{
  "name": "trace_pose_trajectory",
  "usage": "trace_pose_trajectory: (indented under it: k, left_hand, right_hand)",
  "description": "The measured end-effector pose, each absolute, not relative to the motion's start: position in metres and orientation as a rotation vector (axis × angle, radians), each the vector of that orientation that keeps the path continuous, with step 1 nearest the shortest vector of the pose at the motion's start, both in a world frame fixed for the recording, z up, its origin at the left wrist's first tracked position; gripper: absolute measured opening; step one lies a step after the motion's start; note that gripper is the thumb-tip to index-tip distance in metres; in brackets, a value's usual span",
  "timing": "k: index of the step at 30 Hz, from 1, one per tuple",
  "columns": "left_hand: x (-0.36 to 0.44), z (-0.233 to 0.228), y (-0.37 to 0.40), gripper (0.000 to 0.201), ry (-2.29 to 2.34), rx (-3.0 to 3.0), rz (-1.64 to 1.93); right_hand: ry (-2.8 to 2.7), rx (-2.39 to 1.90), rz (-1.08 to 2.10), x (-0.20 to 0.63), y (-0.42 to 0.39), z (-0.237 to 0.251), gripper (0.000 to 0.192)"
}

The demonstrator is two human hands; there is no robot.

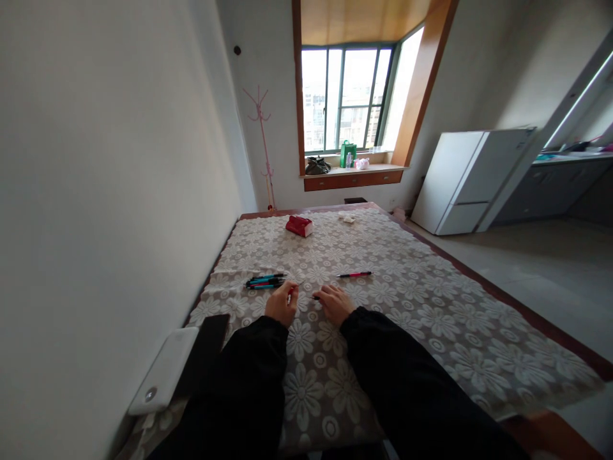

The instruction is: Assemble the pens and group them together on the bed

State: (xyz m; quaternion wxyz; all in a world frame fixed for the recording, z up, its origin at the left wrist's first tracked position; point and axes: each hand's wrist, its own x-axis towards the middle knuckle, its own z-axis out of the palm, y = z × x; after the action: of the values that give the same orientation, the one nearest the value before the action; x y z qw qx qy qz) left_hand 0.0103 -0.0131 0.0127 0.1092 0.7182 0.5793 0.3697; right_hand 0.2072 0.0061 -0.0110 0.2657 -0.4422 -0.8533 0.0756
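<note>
The red-tipped item in the left hand (282, 304) is mostly hidden by curled fingers, the dark tip beside the right hand (334, 303) is too small to identify, both black sleeves (249, 383) are cut off at the frame's bottom edge, and the window-sill items (348, 154) at upper centre are indistinct.

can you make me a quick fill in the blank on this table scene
1. The single pen lying beyond the right hand is mainly ____.
2. The bundle of pens lies nearest the ____ hand.
3. The tablecloth has a ____ pattern.
4. The red box lies toward the table's ____ end.

Missing words: red; left; flower; far
</note>
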Motion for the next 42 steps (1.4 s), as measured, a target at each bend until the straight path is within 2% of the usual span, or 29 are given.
trace_pose_trajectory:
  k: [4,7,11,23,32,42]
  left_hand:
    - [0.012,0.015,-0.014,0.019,1.65,2.175,1.02]
    - [0.013,0.017,-0.016,0.019,1.602,2.22,0.981]
    - [0.015,0.017,-0.017,0.019,1.54,2.272,0.962]
    - [0.016,0.014,-0.016,0.019,1.455,2.331,0.954]
    - [0.014,0.009,-0.015,0.019,1.453,2.365,0.887]
    - [0.016,0.006,-0.015,0.021,1.394,2.298,0.895]
  right_hand:
    - [-1.831,-1.13,0.596,0.208,0.014,-0.01,0.014]
    - [-1.444,-0.916,0.961,0.208,0.019,-0.005,0.023]
    - [-1.234,-0.812,1.146,0.208,0.018,0.0,0.03]
    - [-1.383,-0.816,1.223,0.204,0.009,0.006,0.024]
    - [-1.487,-0.981,1.073,0.206,0.013,0.0,0.024]
    - [-1.729,-0.996,0.881,0.203,0.01,-0.007,0.015]
